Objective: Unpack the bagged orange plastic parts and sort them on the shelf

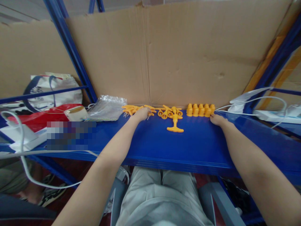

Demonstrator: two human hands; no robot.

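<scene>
My left hand [141,114] is at the pile of yellow corkscrew handles [129,109] with metal spirals, left of centre by the cardboard. Its fingers are closed on one corkscrew, whose spiral shows below them; the fingertips are partly hidden. On the right, my right hand [216,120] has its fingers closed at the front corner of a block of upright yellow bottle-shaped pieces [199,110], gripping the nearest one. Between the hands lie several yellow bell-shaped parts [164,114] with hollow ends. In front of them, a yellow T-shaped piece [175,121] points its crossbar at me.
Cardboard [183,53] walls off the back of the blue shelf [178,150]. On the left are clear plastic bags [107,108], a red bag [47,116], a power strip [28,139] and loose white cable. Another power strip [277,116] lies right. A person's foot shows lower left.
</scene>
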